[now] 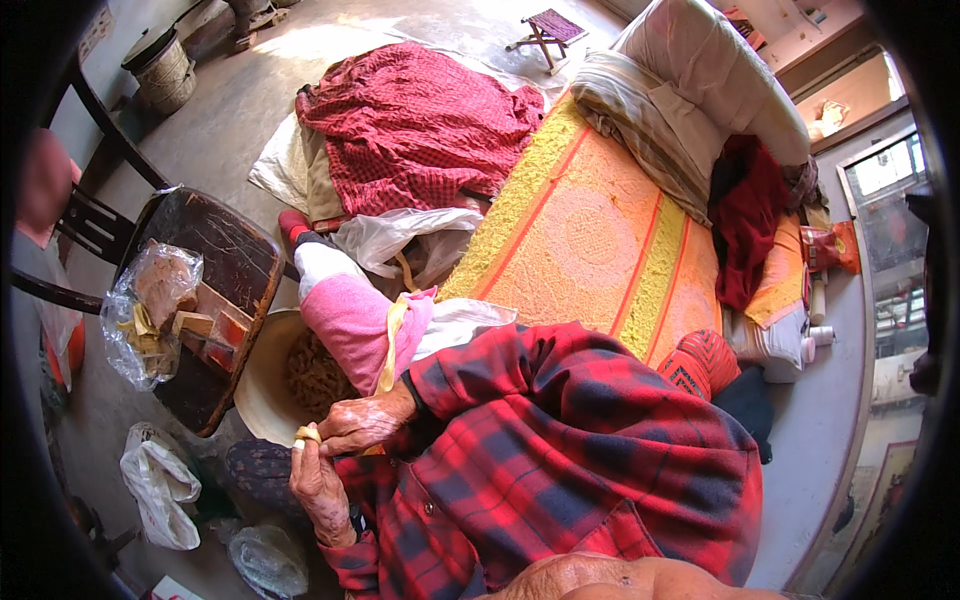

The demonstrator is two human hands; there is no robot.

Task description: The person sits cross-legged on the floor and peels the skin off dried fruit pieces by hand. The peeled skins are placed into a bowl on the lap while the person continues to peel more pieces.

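Note:
My left hand (319,484) pinches a small loop of pale yellow strip (307,434) at its fingertips. A bit of white, perhaps tape, shows on one of its fingers. Meeting it from above, my right hand (364,424) grips the same loop. A longer length of pale yellow strip (392,337) runs over the pink cloth (356,319) on my leg; its link to the loop is hidden behind my right hand. Beside my knees stands a cream-coloured bucket (259,390) with many curled brownish pieces (319,371) inside. My leg partly covers its opening.
A dark wooden chair (225,232) holds wood blocks (217,326) and a clear plastic bag (154,300). An orange-and-yellow towel (592,232) covers the seat beside me. Red checked cloth (427,127), a white bag (157,484) and a folding stool (551,34) are around.

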